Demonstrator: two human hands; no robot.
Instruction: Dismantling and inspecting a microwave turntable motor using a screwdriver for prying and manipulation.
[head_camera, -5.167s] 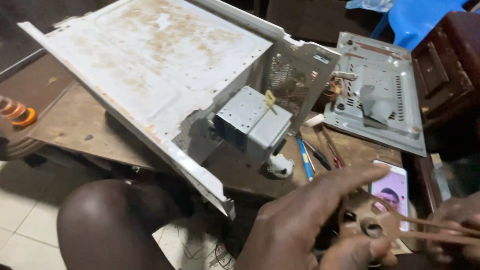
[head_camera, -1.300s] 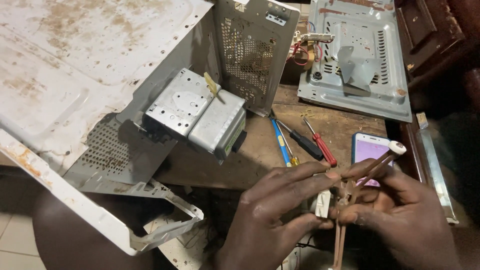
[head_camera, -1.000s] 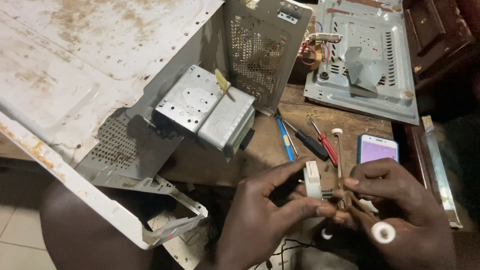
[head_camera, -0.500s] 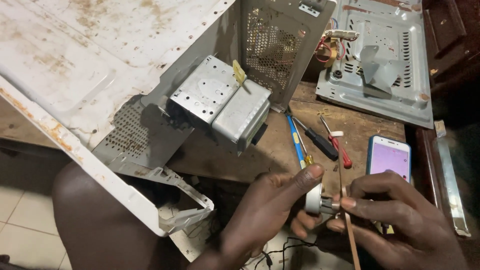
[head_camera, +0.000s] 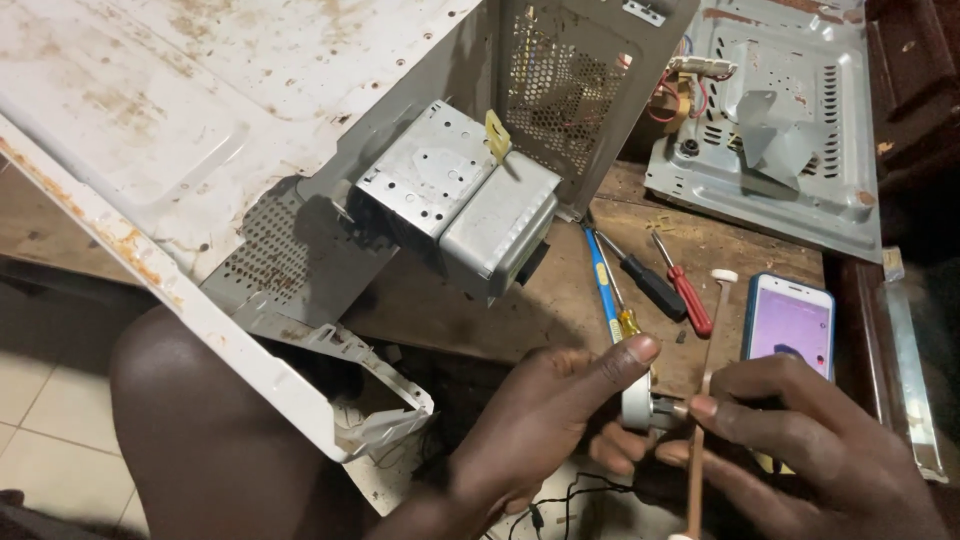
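My left hand (head_camera: 545, 410) pinches a small round silver motor (head_camera: 637, 402) at the lower middle, index finger stretched over its top. My right hand (head_camera: 800, 445) meets it from the right, fingers closed around a thin brown rod (head_camera: 703, 390) with a white tip that stands nearly upright, just in front of the motor's shaft. Both hands hover over the near edge of a wooden table (head_camera: 450, 310). Above them sits a stripped, rusty white microwave casing (head_camera: 200, 130) with a grey metal magnetron box (head_camera: 455, 200) bolted to its side.
Screwdrivers with blue (head_camera: 602, 285), black (head_camera: 645, 282) and red (head_camera: 685, 295) handles lie on the table beside a smartphone (head_camera: 790, 320) with a lit screen. A grey metal panel (head_camera: 770, 120) with wires rests at the back right. My knee (head_camera: 200, 430) is below the casing. Tiled floor at left.
The view has shifted slightly; my hands stay together at the motor. The rod has tilted more upright and my left index finger now lies over the motor's top.
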